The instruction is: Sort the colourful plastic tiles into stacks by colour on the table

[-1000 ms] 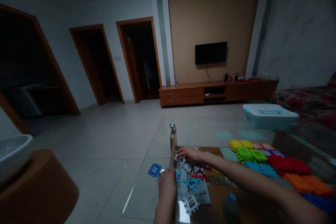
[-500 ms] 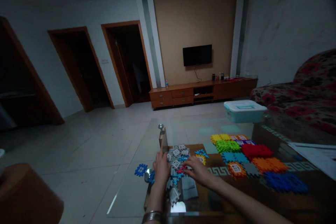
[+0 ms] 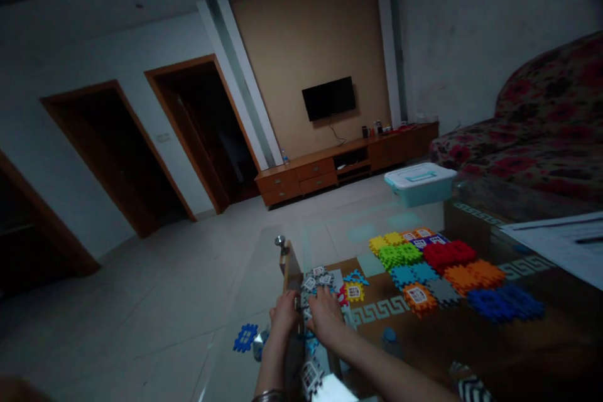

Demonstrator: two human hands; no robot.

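A loose pile of grey interlocking plastic tiles (image 3: 319,275), some with white window-shaped centres, lies at the glass table's left side. My right hand (image 3: 326,315) is bent over this pile, its fingers curled down among the tiles. Close to its left, my left hand (image 3: 284,313) has its fingers curled at the pile's edge. What either hand grips is hidden by the fingers. Just right of my right hand are a yellow window tile (image 3: 354,292) and a blue tile piece (image 3: 356,277). Nearer me lies another grey window tile (image 3: 311,375).
Stacked tiles sorted by colour, including green (image 3: 399,255), red (image 3: 449,255) and dark blue (image 3: 506,303), stand to the right. A lidded teal box (image 3: 421,185) is at the far side. Papers (image 3: 563,242) lie far right. A blue window tile (image 3: 245,338) sits near the left edge.
My right hand has moved left, away from the red piece and onto the grey tiles beside my left hand. The view has tilted and turned right.
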